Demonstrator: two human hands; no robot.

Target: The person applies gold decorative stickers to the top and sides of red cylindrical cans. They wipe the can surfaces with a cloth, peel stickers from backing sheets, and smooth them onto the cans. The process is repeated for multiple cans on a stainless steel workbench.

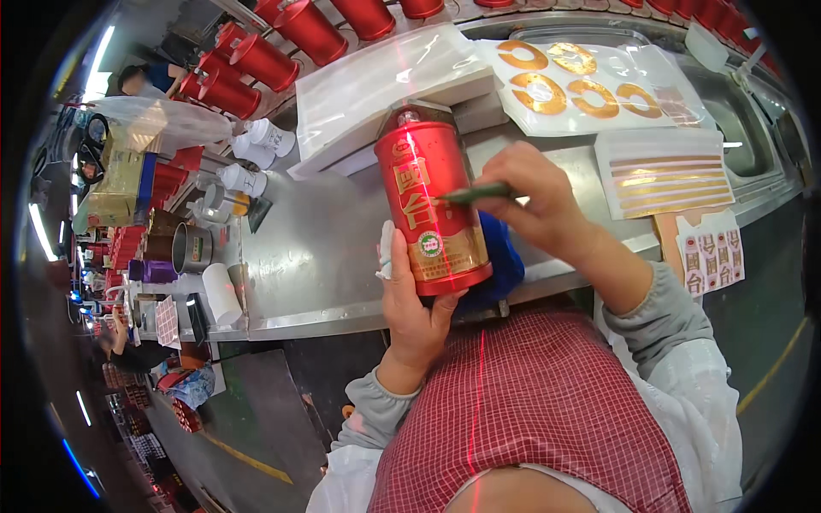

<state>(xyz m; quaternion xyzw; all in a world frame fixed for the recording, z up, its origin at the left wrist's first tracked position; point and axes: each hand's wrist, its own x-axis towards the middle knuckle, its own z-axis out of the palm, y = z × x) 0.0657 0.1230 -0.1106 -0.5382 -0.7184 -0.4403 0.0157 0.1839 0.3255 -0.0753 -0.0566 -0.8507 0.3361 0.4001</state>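
A red cylindrical bottle with gold lettering and a gold band near its base lies tilted in front of me, its neck pointing away. My left hand is closed round its lower end, thumb at the base, with a white cloth by the fingers. In my right hand is a slim dark green pointed tool, gripped between thumb and fingers. Its tip is over or against the lettering; whether it touches I cannot tell. Something blue shows behind the bottle's lower right side.
Across the metal table lie a white block, a sheet of gold ring-shaped stickers, a sheet of gold strips and a lettered label sheet. White bottles stand left; red bottles line the back. A sink is at right.
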